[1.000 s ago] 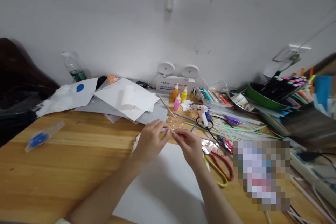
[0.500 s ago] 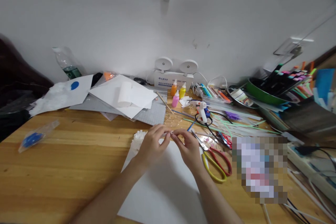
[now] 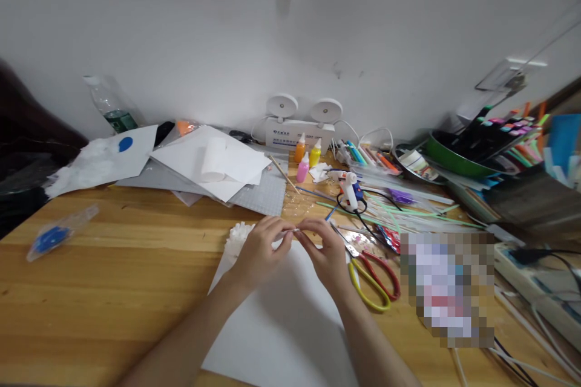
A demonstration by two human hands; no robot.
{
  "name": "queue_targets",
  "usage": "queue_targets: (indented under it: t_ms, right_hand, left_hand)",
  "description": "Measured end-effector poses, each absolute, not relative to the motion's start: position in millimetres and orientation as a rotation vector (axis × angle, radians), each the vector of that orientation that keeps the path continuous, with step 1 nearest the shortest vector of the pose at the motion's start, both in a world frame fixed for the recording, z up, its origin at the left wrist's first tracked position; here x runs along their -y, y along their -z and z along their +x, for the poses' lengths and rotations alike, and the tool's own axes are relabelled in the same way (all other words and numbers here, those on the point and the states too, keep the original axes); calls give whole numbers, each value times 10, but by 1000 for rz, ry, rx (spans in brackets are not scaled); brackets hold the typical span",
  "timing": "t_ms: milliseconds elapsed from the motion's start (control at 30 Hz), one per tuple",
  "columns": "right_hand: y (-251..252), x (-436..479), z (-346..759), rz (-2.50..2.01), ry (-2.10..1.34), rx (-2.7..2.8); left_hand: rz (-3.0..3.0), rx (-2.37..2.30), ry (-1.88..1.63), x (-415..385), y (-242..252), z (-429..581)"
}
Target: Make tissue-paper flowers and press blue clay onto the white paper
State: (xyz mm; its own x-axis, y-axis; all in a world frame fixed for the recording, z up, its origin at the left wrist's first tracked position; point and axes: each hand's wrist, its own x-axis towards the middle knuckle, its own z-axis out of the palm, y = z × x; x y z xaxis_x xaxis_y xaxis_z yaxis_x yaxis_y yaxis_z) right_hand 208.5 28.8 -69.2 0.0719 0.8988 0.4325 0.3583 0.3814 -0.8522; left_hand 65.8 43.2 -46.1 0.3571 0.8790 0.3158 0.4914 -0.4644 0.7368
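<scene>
Your left hand (image 3: 265, 251) and right hand (image 3: 324, 248) meet fingertip to fingertip, each pinched narrow on a small white piece (image 3: 296, 230) between them. In the last second, more of the ruffled white bundle (image 3: 236, 239) beside your left hand and the scissors (image 3: 370, 275) beside your right has come into view. The pinch hasn't loosened, so the fingertip work seems unfinished. Beneath both hands lies a white sheet (image 3: 281, 326).

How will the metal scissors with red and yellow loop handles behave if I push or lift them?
The metal scissors with red and yellow loop handles look rigid, so they probably won't sag. Lying flat, they'd likely slide rather than roll. With two separate loops, lifting by one might let the other swing.
</scene>
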Motion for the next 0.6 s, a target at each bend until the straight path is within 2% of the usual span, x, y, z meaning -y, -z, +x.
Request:
queue_targets:
  t_ms: [600]
  right_hand:
    - [773,-290,2094,-1216,-554,1654]
  left_hand:
    - [2172,-1275,-935,-459,514,585]
